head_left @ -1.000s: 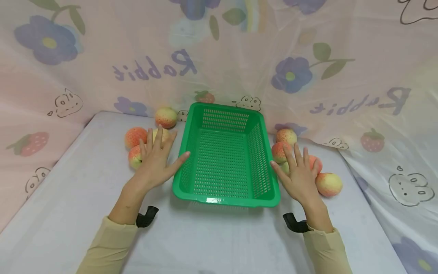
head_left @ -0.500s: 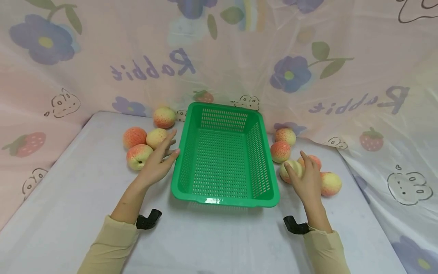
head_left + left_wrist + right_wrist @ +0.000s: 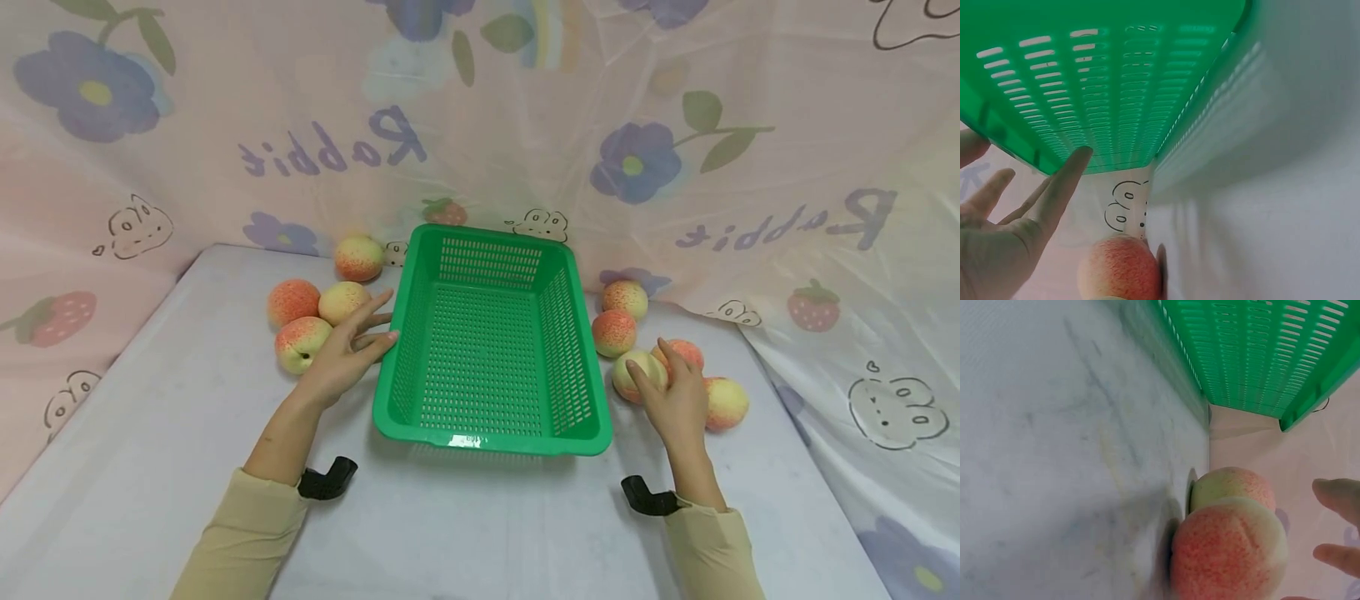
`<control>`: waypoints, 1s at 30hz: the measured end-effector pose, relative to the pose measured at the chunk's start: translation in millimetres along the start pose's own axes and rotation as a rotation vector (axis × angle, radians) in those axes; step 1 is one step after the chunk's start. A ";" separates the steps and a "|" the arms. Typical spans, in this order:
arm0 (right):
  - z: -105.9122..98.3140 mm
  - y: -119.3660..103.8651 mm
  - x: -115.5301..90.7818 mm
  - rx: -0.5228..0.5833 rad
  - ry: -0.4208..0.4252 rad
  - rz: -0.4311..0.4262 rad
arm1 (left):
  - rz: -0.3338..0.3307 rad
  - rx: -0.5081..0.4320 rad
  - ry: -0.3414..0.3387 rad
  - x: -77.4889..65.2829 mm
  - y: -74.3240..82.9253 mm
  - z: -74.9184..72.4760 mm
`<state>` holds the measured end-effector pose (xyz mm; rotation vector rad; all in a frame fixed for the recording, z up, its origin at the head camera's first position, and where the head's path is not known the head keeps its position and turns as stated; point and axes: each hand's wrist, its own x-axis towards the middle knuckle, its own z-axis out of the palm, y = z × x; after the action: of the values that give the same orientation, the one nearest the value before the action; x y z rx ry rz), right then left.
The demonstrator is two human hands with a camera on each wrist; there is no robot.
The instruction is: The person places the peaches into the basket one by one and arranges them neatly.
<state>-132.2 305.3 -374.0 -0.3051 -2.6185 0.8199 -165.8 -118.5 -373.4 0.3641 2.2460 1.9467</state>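
My empty left fingers (image 3: 369,310) spread beside the basket (image 3: 495,442), contact unclear; my parted, empty right fingers (image 3: 676,358) partly hide a peach (image 3: 689,353).

"How's the light your end?"

"Bright enough and soft in my head view. The source is out of shot, though I get a white glint on the green basket's (image 3: 547,447) near rim and a faint shadow on the white table (image 3: 480,533) below it."

"And the wrist views?"

"Dimmer and hazier. On my left one, a broad grey shadow spreads beside the basket, streaked with pale bars, and the left hand (image 3: 1007,240) looks dull. On my right one, dark soft-edged shadows sit beside the peaches (image 3: 1229,550)."

"Sharpness?"

"I can read the backdrop (image 3: 525,108) lettering from the head; the right wrist's table looks smeary."
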 end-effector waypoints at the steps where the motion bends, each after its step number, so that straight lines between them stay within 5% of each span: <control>1: -0.3 0.0 -0.5 0.000 0.001 0.005 | -0.006 -0.010 -0.002 -0.2 -0.2 0.1; 20: 3.8 11.8 -4.1 0.043 0.027 0.030 | -0.143 -0.073 -0.112 -1.1 -0.2 -1.1; 30: 7.5 17.8 -5.6 0.177 -0.009 0.255 | -0.154 -0.099 -0.120 -0.5 -1.9 -1.4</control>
<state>-128.6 314.2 -391.7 -0.5938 -2.5249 1.1302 -165.9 -120.3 -375.1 0.2789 2.0315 1.8953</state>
